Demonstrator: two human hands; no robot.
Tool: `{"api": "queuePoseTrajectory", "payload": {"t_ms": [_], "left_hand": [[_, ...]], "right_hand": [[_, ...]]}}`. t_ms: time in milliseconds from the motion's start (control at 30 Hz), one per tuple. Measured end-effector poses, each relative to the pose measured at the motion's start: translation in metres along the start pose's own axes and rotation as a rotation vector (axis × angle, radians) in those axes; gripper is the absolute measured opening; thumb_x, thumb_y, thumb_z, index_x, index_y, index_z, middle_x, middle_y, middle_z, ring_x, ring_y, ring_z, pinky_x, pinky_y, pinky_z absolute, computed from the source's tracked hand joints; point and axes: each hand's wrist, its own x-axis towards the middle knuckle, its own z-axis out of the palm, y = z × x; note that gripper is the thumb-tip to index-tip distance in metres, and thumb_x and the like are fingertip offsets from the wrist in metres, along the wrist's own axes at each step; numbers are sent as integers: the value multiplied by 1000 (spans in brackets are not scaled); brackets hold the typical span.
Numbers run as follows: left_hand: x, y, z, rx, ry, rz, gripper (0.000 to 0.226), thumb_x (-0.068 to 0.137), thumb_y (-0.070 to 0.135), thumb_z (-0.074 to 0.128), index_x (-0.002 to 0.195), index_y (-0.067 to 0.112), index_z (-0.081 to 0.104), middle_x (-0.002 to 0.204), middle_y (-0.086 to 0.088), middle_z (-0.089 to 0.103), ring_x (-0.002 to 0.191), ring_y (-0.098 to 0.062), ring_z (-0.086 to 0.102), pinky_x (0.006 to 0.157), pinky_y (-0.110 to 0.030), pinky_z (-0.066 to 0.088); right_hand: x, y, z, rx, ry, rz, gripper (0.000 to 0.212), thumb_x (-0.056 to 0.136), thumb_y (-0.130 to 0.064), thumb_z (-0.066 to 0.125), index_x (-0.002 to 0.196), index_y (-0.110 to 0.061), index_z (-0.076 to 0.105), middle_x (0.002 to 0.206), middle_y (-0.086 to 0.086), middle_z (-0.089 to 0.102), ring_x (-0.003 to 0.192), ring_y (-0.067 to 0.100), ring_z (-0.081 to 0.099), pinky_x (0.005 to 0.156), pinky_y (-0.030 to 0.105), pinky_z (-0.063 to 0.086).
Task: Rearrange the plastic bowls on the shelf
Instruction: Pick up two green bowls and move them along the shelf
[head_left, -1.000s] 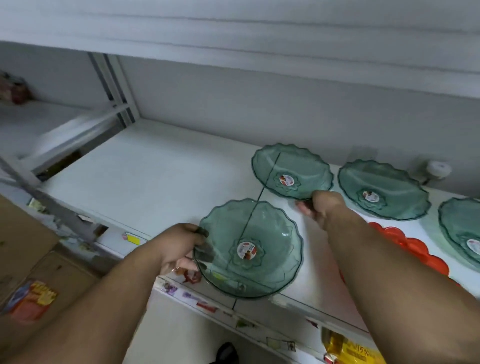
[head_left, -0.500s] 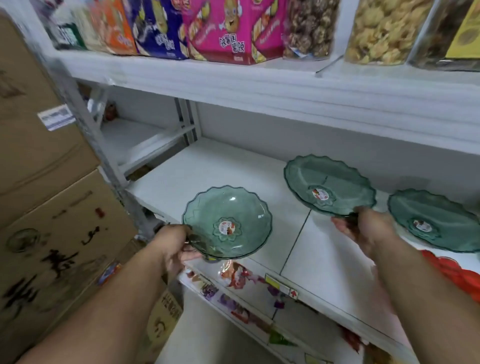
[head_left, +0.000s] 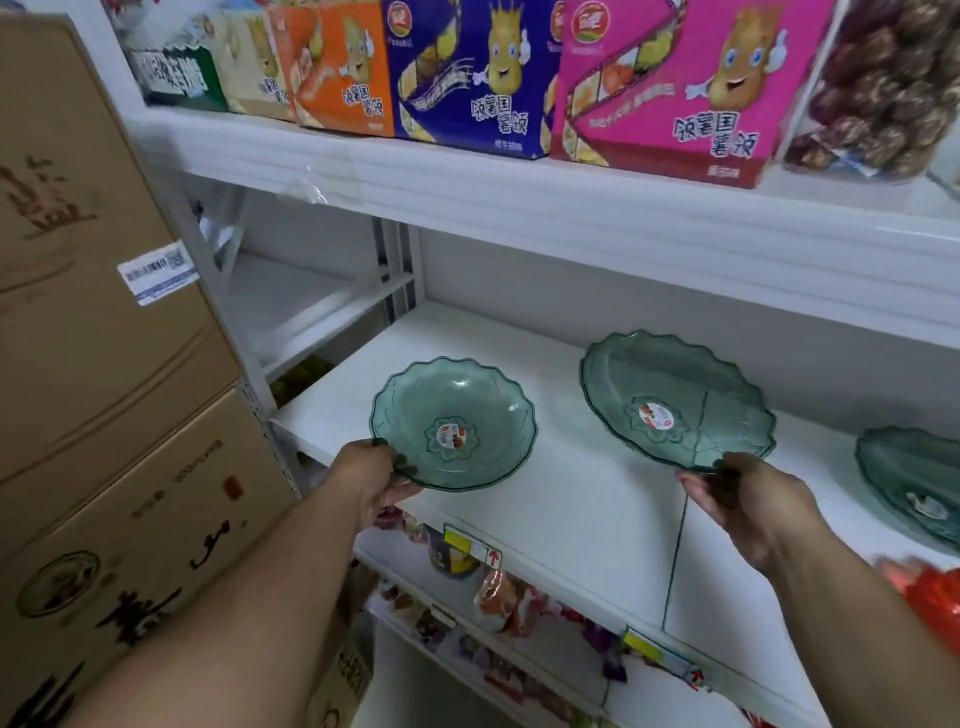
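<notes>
Two stacked cardboard boxes (head_left: 104, 322) stand to the left of the left hand (head_left: 363, 480), beside the post of the white shelf (head_left: 571, 514). The left hand is closed on the near-left rim of the first green bowl (head_left: 453, 423), thumb on top of the scalloped edge and fingers curled beneath; the bowl sits near the shelf's left front corner, just up and right of that hand, with one round sticker in its centre. Below the hand, on the shelf's front lip, is a yellow price tag (head_left: 470, 548), and a second tag shows further right along the lip. Well to the right, the right hand (head_left: 743, 501) pinches the near rim of the second green bowl (head_left: 675, 400), which is tilted, its far edge raised toward the back wall; whether its far side touches the shelf cannot be told. It too carries one sticker. To the right of the right hand a third green bowl (head_left: 914, 483) lies on the shelf, cut off by the frame edge. So three green bowls are visible, two held and one free. Below and right of the right wrist a blurred red object (head_left: 930, 592) shows at the frame edge. Above both hands, on the upper shelf, three snack boxes stand in a row: the orange box (head_left: 337, 67), the blue box (head_left: 472, 78) and the pink box (head_left: 675, 88).
</notes>
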Motion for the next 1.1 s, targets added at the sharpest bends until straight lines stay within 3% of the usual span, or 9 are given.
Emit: {"api": "queuePoseTrajectory", "payload": {"t_ms": [100,167,300,433,533,667,800,1100], "left_hand": [[19,8,0,-30,-8,5,23,97,-7,40,111,-2,58,99,-19,70,82,-31,71,57,-38,63],[28,11,3,-52,-10,22,21,97,-7,41,109,-1,58,99,-19,69,84,-32,71,60,-39,63],[50,18,8,-96,-4,62,20,98,-6,41,94,4,58,94,-17,69,83,-30,70,65,-39,63],[84,26,7,-151,9,54,18,98,-5,44,99,4,59,101,-18,69,94,-35,71,65,-40,63],[118,31,9,-191,5,69,20,99,-4,44,109,2,59,109,-20,68,103,-39,69,75,-45,61],[160,38,14,-218,-9,88,18,99,-2,45,97,7,60,97,-17,69,99,-39,69,82,-48,58],[200,46,22,-253,-24,105,18,101,4,45,109,7,61,104,-17,69,98,-36,70,88,-50,57],[258,61,41,-245,-33,112,18,100,6,48,113,10,60,94,-12,69,96,-33,70,87,-47,58]], "right_hand": [[5,-3,17,-2,-23,-18,17,96,-3,47,94,6,62,69,16,77,72,27,76,66,32,64],[12,-3,27,-33,-33,-36,17,96,-2,48,93,5,63,70,17,77,68,26,76,64,30,64],[30,1,46,-145,-13,-61,19,95,-5,50,98,7,64,83,23,77,81,34,73,67,32,63],[45,7,70,-201,17,-72,20,96,-7,52,101,9,64,90,27,75,78,35,72,64,30,64],[60,12,95,-190,26,-101,20,96,-7,52,101,9,63,91,28,74,73,32,70,62,28,63],[79,26,130,-164,24,-130,19,95,-5,53,104,8,64,94,28,73,70,31,69,61,27,63],[104,34,159,-168,8,-136,22,93,-6,54,105,7,67,87,23,77,69,30,71,64,29,63],[150,48,204,-195,-36,-116,21,94,-5,53,104,6,68,88,24,77,69,27,71,64,30,63]]}}
